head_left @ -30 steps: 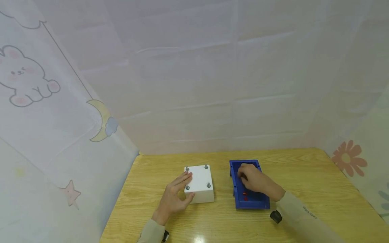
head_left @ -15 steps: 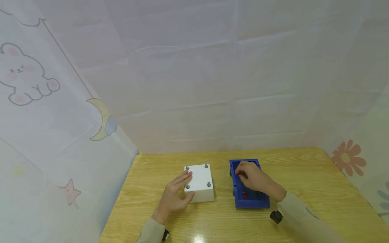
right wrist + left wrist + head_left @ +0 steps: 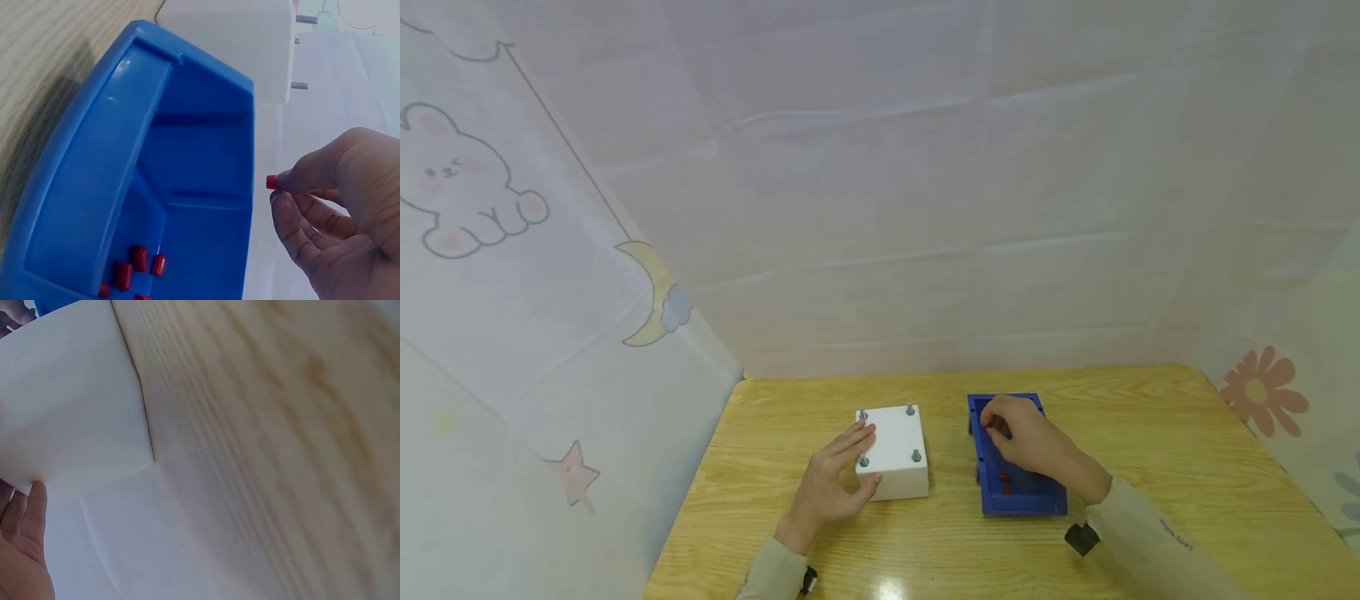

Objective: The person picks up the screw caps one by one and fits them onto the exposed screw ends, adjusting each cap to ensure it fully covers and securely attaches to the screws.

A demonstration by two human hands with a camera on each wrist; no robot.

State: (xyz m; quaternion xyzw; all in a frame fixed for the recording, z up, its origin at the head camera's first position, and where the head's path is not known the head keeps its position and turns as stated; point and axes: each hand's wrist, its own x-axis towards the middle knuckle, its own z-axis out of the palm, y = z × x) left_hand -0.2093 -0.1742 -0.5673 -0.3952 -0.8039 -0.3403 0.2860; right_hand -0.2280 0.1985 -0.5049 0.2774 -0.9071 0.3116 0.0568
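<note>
On the wooden table stands a white block (image 3: 898,442) with several metal bolts (image 3: 916,456) sticking up from its top. My left hand (image 3: 829,492) rests on its left side, straight fingers on the top and the thumb at the front face. To the right, my right hand (image 3: 1030,437) is over a blue bin (image 3: 1024,503). Thumb and forefinger pinch a small red cap (image 3: 271,182), a short cylinder, clear of the bin's floor. Several loose red caps (image 3: 124,275) lie at one end of the bin.
The wooden table (image 3: 947,550) reaches back to a pale, creased cloth wall (image 3: 865,208). A second printed sheet (image 3: 512,333) hangs along the left side. Between the block and the bin lies a narrow strip of table.
My right hand has come slightly up and left within the bin, and red now shows at its fingertips. The left hand and the block stay in place.
</note>
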